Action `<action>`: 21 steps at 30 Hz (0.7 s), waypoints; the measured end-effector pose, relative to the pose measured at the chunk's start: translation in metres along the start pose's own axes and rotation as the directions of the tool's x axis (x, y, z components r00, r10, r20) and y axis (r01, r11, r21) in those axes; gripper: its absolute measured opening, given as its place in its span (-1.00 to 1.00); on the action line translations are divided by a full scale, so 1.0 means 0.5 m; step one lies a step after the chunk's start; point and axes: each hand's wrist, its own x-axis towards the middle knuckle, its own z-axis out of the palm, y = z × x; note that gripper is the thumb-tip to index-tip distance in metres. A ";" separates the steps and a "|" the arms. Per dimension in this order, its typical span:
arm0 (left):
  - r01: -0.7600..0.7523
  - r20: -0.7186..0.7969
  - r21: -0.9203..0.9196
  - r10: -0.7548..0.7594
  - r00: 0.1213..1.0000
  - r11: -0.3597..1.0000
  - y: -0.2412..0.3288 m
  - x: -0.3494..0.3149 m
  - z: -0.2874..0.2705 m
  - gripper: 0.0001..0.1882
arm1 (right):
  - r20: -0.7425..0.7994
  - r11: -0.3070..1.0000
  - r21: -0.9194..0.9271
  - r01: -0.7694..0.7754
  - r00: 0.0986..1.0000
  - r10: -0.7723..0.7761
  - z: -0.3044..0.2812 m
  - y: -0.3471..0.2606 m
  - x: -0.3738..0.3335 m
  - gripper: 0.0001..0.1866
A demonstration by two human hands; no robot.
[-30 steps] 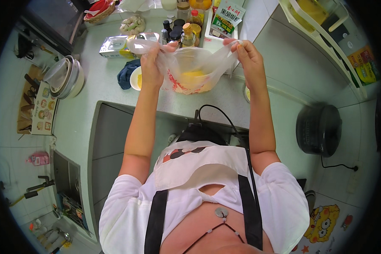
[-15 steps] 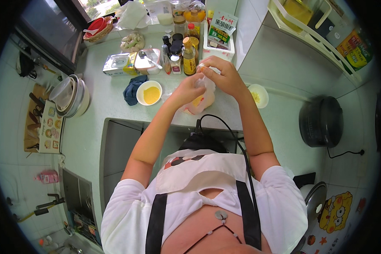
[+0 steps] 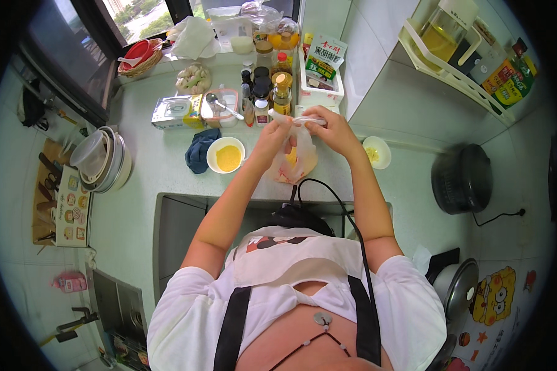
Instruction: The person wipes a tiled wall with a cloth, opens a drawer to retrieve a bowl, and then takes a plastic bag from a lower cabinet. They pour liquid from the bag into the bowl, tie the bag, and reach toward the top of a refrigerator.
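A translucent white plastic bag (image 3: 298, 164) with red print stands on the counter in front of me, something yellowish showing through it. Its contents cannot be made out. My left hand (image 3: 275, 141) is closed on one twisted end of the bag's top. The other end is pinched in my right hand (image 3: 334, 131), and the strip of plastic stretches between the two. Left of the bag is a white bowl (image 3: 215, 167) of yellow crumbs or powder, beside a dark blue cloth (image 3: 200, 150). A small white bowl (image 3: 385, 152) with pale yellow bits lies beyond my right forearm.
Sauce bottles and jars (image 3: 282, 93) crowd behind the bag. A lidded plastic tub (image 3: 221, 102) with a spoon on top, a box (image 3: 176, 112) and a bag of garlic (image 3: 194, 79) stand back left. A black rice cooker (image 3: 462, 179) is at right. A black cable (image 3: 340, 204) runs before me.
My hands have drawn apart from close together at the bag's top, pulling its twisted ends sideways. The whole view has tilted slightly, so the counter things appear lower.
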 end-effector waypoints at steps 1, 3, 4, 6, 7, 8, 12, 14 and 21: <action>0.023 0.039 -0.050 -0.021 0.999 0.998 0.003 0.002 -0.008 -0.64 | 0.012 0.998 -0.013 -0.061 0.998 0.062 -0.002 -0.001 -0.004 -0.78; 0.049 0.088 -0.185 -0.033 0.996 0.982 0.011 0.006 -0.009 -0.61 | -0.073 1.000 -0.011 -0.026 0.997 0.025 0.000 0.006 -0.017 -0.78; 0.064 0.113 -0.250 -0.036 0.993 0.966 0.015 0.009 -0.011 -0.60 | -0.115 1.000 -0.011 -0.007 0.993 0.006 0.004 0.011 -0.024 -0.78; 0.108 0.132 -0.361 -0.064 0.989 0.926 0.011 0.020 -0.018 -0.59 | -0.001 0.993 0.102 -0.055 0.998 0.056 0.024 0.043 -0.048 -0.78; 0.129 0.141 -0.415 -0.077 0.987 0.901 0.009 0.026 -0.024 -0.58 | 0.059 0.984 0.157 -0.084 0.995 0.076 0.034 0.059 -0.061 -0.77; 0.154 0.182 -0.448 -0.079 0.980 0.881 0.013 0.027 -0.025 -0.59 | 0.175 0.928 0.321 -0.190 0.975 0.139 0.044 0.067 -0.075 -0.75; 0.130 0.189 -0.209 -0.090 0.978 0.969 0.003 0.020 -0.023 -0.69 | 0.265 0.811 0.454 -0.369 0.925 0.272 0.056 0.111 -0.094 -0.72; -0.064 0.178 0.239 0.021 0.984 0.969 -0.009 0.027 -0.023 -0.74 | 0.167 0.802 0.487 -0.346 0.938 0.303 0.047 0.115 -0.085 -0.71; -0.681 0.352 0.670 0.681 0.642 0.296 0.037 0.000 0.042 -0.92 | 0.002 0.826 0.529 -0.195 0.974 0.228 0.045 0.105 -0.018 -0.61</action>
